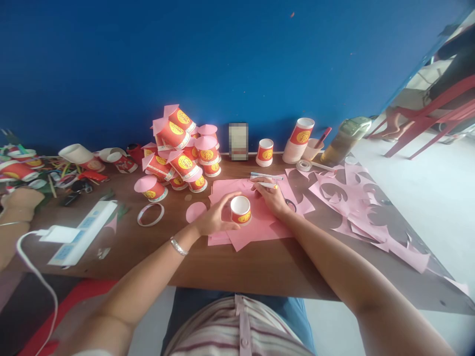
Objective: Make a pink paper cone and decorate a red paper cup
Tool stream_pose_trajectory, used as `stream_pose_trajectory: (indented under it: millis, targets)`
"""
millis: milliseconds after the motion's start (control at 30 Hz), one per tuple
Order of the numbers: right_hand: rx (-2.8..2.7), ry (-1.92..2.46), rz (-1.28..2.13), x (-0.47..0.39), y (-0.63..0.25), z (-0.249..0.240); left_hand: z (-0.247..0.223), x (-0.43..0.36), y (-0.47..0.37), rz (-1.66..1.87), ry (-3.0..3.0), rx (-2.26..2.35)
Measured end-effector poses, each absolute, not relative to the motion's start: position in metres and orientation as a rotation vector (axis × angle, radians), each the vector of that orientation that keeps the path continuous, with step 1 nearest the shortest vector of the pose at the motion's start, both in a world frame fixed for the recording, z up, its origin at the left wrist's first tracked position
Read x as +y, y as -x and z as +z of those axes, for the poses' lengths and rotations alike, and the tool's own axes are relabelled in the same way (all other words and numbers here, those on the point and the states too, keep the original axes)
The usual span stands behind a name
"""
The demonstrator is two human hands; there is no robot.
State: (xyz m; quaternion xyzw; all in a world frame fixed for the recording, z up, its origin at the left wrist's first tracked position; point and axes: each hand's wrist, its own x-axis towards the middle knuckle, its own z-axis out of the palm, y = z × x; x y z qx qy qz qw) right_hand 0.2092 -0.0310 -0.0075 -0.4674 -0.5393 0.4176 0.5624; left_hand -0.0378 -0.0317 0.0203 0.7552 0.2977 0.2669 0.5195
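Observation:
My left hand (217,217) curves around the left side of a short red-and-white paper cup (241,213) with a yellow emblem, its thumb and fingers on the cup. The cup stands mouth up on pink paper sheets (265,223). In my right hand (272,198) a white marker pen (267,185) is gripped, lying nearly level above the paper. Just behind it rests another pen (265,175). Dark scissors handles (290,203) show beside my right wrist, partly hidden. Left of my left hand lies a pink paper disc (195,212).
Piled cups with pink cone tops (181,163) stand back left. A tape roll (150,215), a power strip (83,235) and another person's arm (20,212) are at left. Paper scraps (352,198), stacked cups (300,141) and a bottle (343,141) are right.

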Motion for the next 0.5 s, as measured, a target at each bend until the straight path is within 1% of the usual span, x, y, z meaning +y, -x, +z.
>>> stream_pose_trajectory:
  millis: [67, 133, 267, 333, 433, 500]
  targets:
    - [-1.292, 1.119, 0.963, -0.031, -0.209, -0.01, 0.021, -0.034, 0.03, 0.664, -1.81, 0.822]
    - [-1.292, 1.159, 0.937, -0.032, -0.208, -0.013, 0.022, -0.033, 0.018, 0.765, -1.631, 0.83]
    - [-1.305, 1.26, 0.818, -0.04, -0.198, -0.017, 0.027, -0.027, -0.004, 1.038, -1.171, 0.645]
    - [-1.313, 1.259, 0.728, -0.046, -0.191, -0.019, 0.028, -0.026, -0.012, 1.128, -1.057, 0.596]
    - [-1.428, 1.177, 0.601, -0.052, -0.181, -0.024, 0.024, -0.028, -0.016, 1.137, -0.998, 0.547]
    - [-1.503, 1.198, 0.514, -0.054, -0.178, -0.026, 0.02, -0.029, -0.015, 1.13, -0.971, 0.523]
